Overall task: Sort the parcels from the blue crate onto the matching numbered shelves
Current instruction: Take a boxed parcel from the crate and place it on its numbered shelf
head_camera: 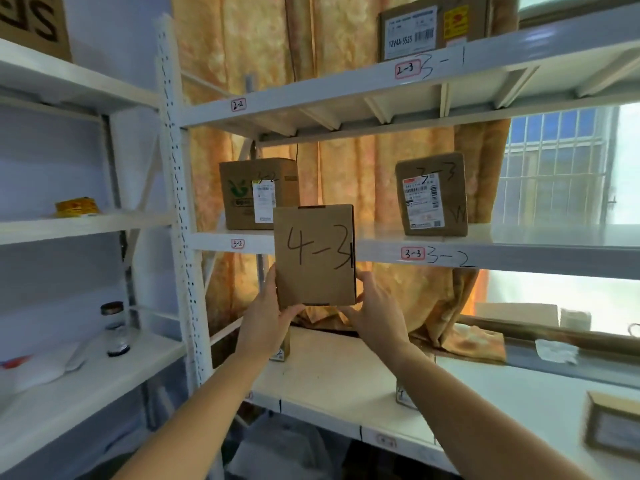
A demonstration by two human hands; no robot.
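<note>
I hold a small brown cardboard parcel [315,254] marked "4-3" upright in front of the shelving, both hands at its bottom corners. My left hand [268,317] grips the lower left corner, my right hand [375,310] the lower right. Behind it the middle shelf [512,254] carries red-framed labels "3-2" and "3-3". A box marked "3-2" [254,192] and a box marked "3-3" [433,195] stand on that shelf. The upper shelf [311,98] bears labels "2-2" and "2-3". The blue crate is out of view.
The lowest white shelf [346,368] lies under my forearms, with small boxes partly hidden behind them and a flat parcel [613,424] at far right. A labelled carton [433,27] sits on the top shelf. The left rack holds a jar [116,329] and a yellow tape roll [77,206].
</note>
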